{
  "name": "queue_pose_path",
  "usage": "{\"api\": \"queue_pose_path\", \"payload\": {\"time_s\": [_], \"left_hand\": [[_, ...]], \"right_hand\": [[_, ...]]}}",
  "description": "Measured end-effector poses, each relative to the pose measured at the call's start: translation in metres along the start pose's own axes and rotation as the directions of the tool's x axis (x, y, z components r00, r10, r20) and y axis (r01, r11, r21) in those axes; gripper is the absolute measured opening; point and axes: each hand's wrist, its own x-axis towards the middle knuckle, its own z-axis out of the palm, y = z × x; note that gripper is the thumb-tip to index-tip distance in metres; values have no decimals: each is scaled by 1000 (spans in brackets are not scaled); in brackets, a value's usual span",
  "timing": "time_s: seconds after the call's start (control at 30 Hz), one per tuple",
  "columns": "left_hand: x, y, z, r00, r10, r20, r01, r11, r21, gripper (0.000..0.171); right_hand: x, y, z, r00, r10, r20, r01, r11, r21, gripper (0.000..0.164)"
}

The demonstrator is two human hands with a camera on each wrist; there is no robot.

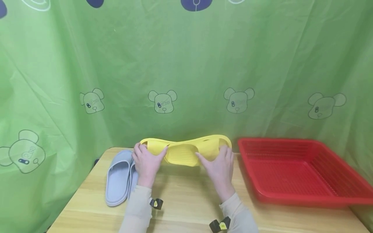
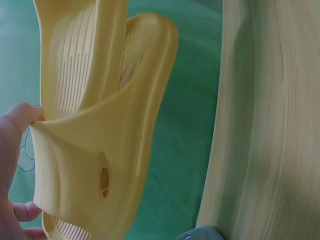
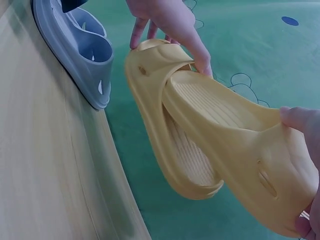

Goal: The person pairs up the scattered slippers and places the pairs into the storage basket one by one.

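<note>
A pair of yellow slippers (image 1: pixel 182 155) is held up above the far part of the table, laid lengthwise together with toes pointing opposite ways. My left hand (image 1: pixel 147 165) grips one slipper around its strap (image 2: pixel 82 160), the thumb at the strap's edge. Around the strap (image 3: pixel 280 165) of the other slipper, my right hand (image 1: pixel 220 168) holds on at the opposite end. Their soles overlap in the middle, each heel tucked toward the other's strap, as the right wrist view shows. Close by my left hand stands a pair of grey-blue slippers (image 1: pixel 118 181), partly hidden by the left forearm.
A red plastic basket (image 1: pixel 291 198) stands on the right side of the wooden table (image 1: pixel 183 207). Behind the table hangs a green curtain (image 1: pixel 198 64) printed with bear heads. Each wrist carries a small black camera mount (image 1: pixel 157 204).
</note>
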Motion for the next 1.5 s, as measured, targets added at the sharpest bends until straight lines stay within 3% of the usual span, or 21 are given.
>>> {"api": "queue_pose_path", "payload": {"time_s": [0.23, 0.43, 0.83, 1.2, 1.37, 1.5], "left_hand": [[-3, 0, 1, 1000, 21, -15, -22, 1000, -10, 94], [-7, 2, 4, 998, 65, -14, -65, 998, -9, 92], [2, -8, 0, 997, -33, 75, 30, 999, 38, 99], [6, -10, -3, 996, -23, 88, 17, 998, 66, 101], [6, -9, -6, 994, -24, 110, 16, 997, 71, 106], [7, -8, -9, 990, -27, 135, 17, 997, 75, 106]], "right_hand": [[-6, -3, 3, 1000, -20, -5, 20, 1000, -1, 78], [-13, -6, 11, 996, -82, 22, 83, 996, -43, 79], [-14, -6, 15, 988, -133, 75, 139, 988, -71, 90], [-14, -2, 19, 946, -321, -35, 317, 944, -92, 92], [-12, -3, 17, 939, -341, 50, 344, 935, -88, 98], [-11, -1, 17, 919, -363, 152, 381, 918, -113, 108]]}}
